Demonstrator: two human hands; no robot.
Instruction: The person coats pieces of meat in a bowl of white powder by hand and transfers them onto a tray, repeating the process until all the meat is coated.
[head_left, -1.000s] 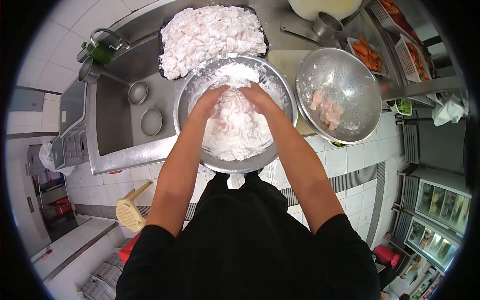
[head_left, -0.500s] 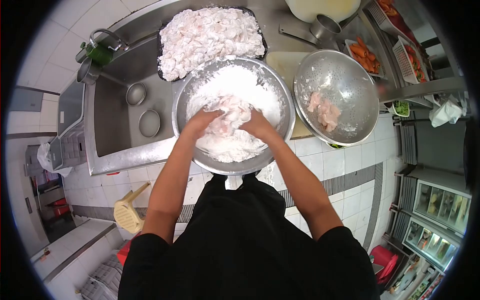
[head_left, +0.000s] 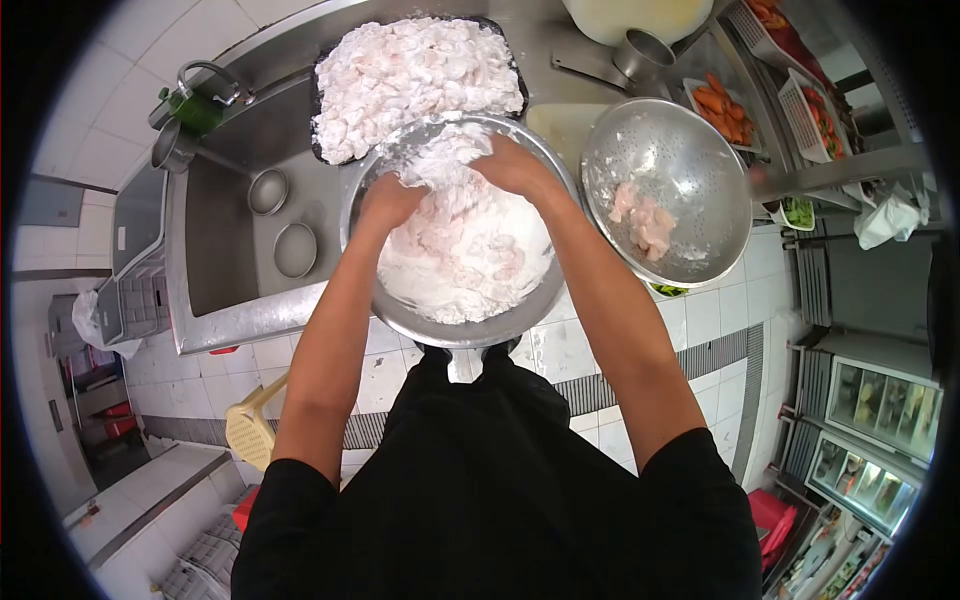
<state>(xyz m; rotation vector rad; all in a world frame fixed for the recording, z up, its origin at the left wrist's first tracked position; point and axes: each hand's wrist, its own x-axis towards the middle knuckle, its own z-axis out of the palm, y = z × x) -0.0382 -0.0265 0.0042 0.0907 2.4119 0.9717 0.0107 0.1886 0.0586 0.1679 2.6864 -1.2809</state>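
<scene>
A large metal bowl (head_left: 357,235) holds white flour (head_left: 470,290) with pale raw meat pieces mixed in it. My left hand (head_left: 394,203) is inside the bowl on its left side, its fingers sunk in the flour. Toward the bowl's far right side, my right hand (head_left: 510,165) reaches into a heap of floured meat (head_left: 440,160). Flour hides the fingertips of both hands, so their grip does not show. Beyond the bowl, a black tray (head_left: 318,90) is piled with flour-coated meat pieces (head_left: 415,80).
A metal colander (head_left: 700,150) with a few raw meat pieces (head_left: 645,220) stands at the right. The sink (head_left: 225,235) on the left contains two round metal dishes. Carrots (head_left: 720,110) sit in a basket at the back right, near a metal saucepan (head_left: 643,55). A yellow stool (head_left: 250,425) stands on the floor.
Both hands have moved from the bowl's middle toward its far side, the right one farther. Flour and meat are now heaped at the far rim, and the near mixture is more exposed.
</scene>
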